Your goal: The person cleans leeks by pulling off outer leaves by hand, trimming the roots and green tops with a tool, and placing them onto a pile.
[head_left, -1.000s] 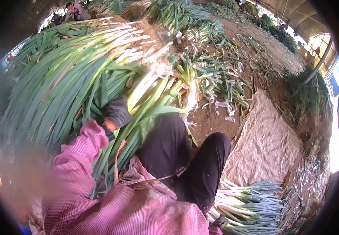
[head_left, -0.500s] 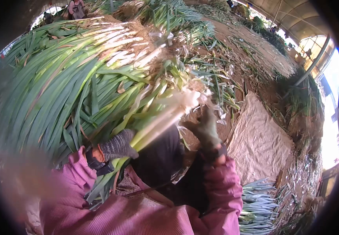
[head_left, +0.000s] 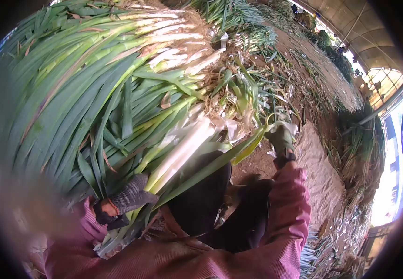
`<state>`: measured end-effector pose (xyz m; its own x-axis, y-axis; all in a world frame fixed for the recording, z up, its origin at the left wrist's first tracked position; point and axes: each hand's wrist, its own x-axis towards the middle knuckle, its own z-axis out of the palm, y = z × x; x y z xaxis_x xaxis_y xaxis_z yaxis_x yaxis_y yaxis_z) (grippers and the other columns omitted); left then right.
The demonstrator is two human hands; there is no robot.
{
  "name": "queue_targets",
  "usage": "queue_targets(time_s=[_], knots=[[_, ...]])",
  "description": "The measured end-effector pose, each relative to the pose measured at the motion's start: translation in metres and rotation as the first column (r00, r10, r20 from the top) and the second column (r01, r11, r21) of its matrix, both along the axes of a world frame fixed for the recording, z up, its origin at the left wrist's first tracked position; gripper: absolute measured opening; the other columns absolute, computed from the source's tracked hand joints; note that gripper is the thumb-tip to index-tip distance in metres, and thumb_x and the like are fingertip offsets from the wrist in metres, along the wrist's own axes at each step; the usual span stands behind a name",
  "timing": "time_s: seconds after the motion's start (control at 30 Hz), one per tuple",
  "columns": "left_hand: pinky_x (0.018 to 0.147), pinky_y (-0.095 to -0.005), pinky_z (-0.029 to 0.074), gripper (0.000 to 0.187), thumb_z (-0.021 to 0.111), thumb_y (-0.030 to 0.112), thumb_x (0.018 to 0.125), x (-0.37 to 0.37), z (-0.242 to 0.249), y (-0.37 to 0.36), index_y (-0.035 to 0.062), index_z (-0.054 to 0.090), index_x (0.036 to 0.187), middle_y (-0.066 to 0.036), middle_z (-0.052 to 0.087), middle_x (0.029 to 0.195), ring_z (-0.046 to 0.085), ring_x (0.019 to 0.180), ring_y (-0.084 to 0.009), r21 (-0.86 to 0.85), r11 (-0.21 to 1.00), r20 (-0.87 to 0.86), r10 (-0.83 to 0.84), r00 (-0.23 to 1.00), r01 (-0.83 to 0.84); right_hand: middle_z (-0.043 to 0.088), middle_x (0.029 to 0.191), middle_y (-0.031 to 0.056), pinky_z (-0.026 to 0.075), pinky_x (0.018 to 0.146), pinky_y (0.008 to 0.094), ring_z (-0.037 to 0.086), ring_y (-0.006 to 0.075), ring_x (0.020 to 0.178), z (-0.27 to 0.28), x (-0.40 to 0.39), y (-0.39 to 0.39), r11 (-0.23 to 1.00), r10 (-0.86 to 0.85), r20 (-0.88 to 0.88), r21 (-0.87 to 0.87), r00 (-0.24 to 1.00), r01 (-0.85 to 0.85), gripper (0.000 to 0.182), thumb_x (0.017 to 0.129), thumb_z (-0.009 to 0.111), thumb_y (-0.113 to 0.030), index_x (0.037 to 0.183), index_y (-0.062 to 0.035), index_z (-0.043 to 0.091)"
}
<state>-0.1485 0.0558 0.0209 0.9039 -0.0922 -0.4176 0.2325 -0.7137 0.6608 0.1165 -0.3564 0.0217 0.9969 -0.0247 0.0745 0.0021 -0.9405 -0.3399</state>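
My left hand (head_left: 131,193), in a dark grey knitted glove, is wrapped round the green part of a few leeks (head_left: 183,151). Their white shanks point up and away to the right, bare and clean-looking. Out to the right, my gloved right hand (head_left: 283,141) is closed on the end of a leek leaf (head_left: 220,165). That long green strip stretches from near my left hand across my knees, yellowish towards its held end. Beside my left hand lies a big pile of leeks (head_left: 76,88), their rooty white ends towards the upper middle.
Peeled leaf scraps (head_left: 243,102) litter the soil past the held leeks. A crumpled tan sheet (head_left: 318,176) lies at the right. More leeks (head_left: 238,23) are heaped farther back, and a curved greenhouse roof (head_left: 350,28) shows at upper right.
My right hand, earlier open near the root ends, has moved right and now grips a leaf pulled away from the leeks. The white shanks show barer. The view has shifted.
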Motion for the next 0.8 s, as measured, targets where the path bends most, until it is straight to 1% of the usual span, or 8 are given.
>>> queue_targets(time_s=[0.07, 0.23, 0.33, 0.47, 0.57, 0.6, 0.7, 0.8], knots=[[0.085, -0.0451, 0.044, 0.057, 0.078, 0.035, 0.074, 0.005, -0.013, -0.005, -0.0074, 0.057, 0.105, -0.025, 0.057, 0.094, 0.055, 0.091, -0.041, -0.029, 0.999, 0.088, -0.028, 0.996, 0.031, 0.069, 0.095, 0.0162, 0.054, 0.078, 0.0381, 0.068, 0.0279, 0.087, -0.038, -0.011, 0.018, 0.967, 0.19, 0.434, 0.072, 0.881, -0.244, 0.07, 0.07, 0.083, -0.028, 0.127, -0.0003, 0.055], [0.083, -0.0455, 0.045, 0.054, 0.075, 0.032, 0.076, 0.016, -0.015, -0.022, -0.0071, 0.057, 0.109, -0.026, 0.058, 0.098, 0.057, 0.092, -0.0409, -0.036, 0.992, 0.104, -0.117, 0.988, 0.122, 0.059, 0.072, 0.0045, 0.05, 0.065, 0.033, 0.058, 0.0165, 0.066, 0.01, -0.088, 0.108, 0.63, 0.276, 0.328, 0.649, 0.904, -0.428, 0.07, 0.076, 0.08, -0.023, 0.134, -0.0014, 0.048], [0.082, -0.0463, 0.047, 0.055, 0.074, 0.03, 0.076, 0.012, 0.002, -0.032, -0.0061, 0.057, 0.114, -0.026, 0.059, 0.099, 0.058, 0.091, -0.0406, 0.097, 0.975, 0.066, -0.205, 0.977, 0.198, 0.06, 0.071, 0.0003, 0.047, 0.058, 0.0272, 0.055, 0.0123, 0.062, -0.024, -0.037, 0.078, 0.94, 0.274, 0.539, 0.023, 0.796, -0.339, 0.037, 0.087, 0.068, -0.011, 0.121, -0.0022, 0.058], [0.077, -0.0486, 0.048, 0.052, 0.07, 0.028, 0.077, -0.027, -0.057, -0.019, -0.0041, 0.057, 0.115, -0.024, 0.061, 0.093, 0.06, 0.085, -0.0415, 0.112, 0.98, 0.384, -0.197, 0.902, 0.166, 0.061, 0.073, 0.0008, 0.045, 0.056, 0.0264, 0.055, 0.0118, 0.06, -0.048, 0.058, -0.058, 0.64, -0.111, 0.256, 0.758, 0.96, -0.129, 0.014, 0.09, 0.062, -0.017, 0.096, -0.0049, 0.059], [0.073, -0.049, 0.048, 0.051, 0.068, 0.028, 0.078, -0.034, -0.057, -0.022, -0.0042, 0.056, 0.116, -0.023, 0.061, 0.088, 0.06, 0.08, -0.0409, 0.238, 0.959, 0.535, -0.26, 0.804, 0.152, 0.065, 0.108, 0.0095, 0.052, 0.077, 0.0293, 0.061, 0.0172, 0.091, -0.01, 0.023, -0.005, 0.777, 0.039, -0.001, 0.629, 0.999, -0.03, 0.05, 0.082, 0.071, -0.002, 0.129, -0.0036, 0.053], [0.072, -0.0488, 0.048, 0.05, 0.067, 0.027, 0.078, -0.029, -0.051, -0.026, -0.0045, 0.056, 0.115, -0.023, 0.061, 0.085, 0.06, 0.078, -0.0403, 0.246, 0.957, 0.523, -0.266, 0.81, 0.155, 0.067, 0.111, 0.0136, 0.054, 0.083, 0.0321, 0.066, 0.0201, 0.095, 0.025, -0.009, 0.036, 0.927, 0.198, 0.088, 0.307, 0.976, -0.216, 0.063, 0.075, 0.081, -0.034, 0.125, -0.0029, 0.058], [0.068, -0.0477, 0.048, 0.048, 0.065, 0.024, 0.079, -0.017, -0.043, -0.038, -0.006, 0.055, 0.114, -0.022, 0.061, 0.081, 0.06, 0.073, -0.0384, 0.316, 0.936, 0.497, -0.301, 0.814, 0.153, 0.066, 0.103, 0.0143, 0.051, 0.089, 0.0385, 0.063, 0.0302, 0.098, 0.037, -0.062, 0.085, 0.633, 0.719, 0.379, -0.009, 0.583, -0.774, 0.05, 0.069, 0.086, -0.027, 0.11, -0.0067, 0.064], [0.065, -0.0467, 0.048, 0.045, 0.063, 0.021, 0.079, -0.02, -0.037, -0.041, -0.007, 0.054, 0.114, -0.022, 0.06, 0.077, 0.059, 0.07, -0.0369, 0.388, 0.903, 0.439, -0.357, 0.825, 0.184, 0.063, 0.083, 0.01, 0.049, 0.075, 0.0426, 0.061, 0.0313, 0.08, 0.038, -0.088, 0.115, 0.516, 0.856, 0.013, 0.004, 0.516, -0.856, 0.025, 0.074, 0.076, -0.026, 0.087, -0.0078, 0.066]])
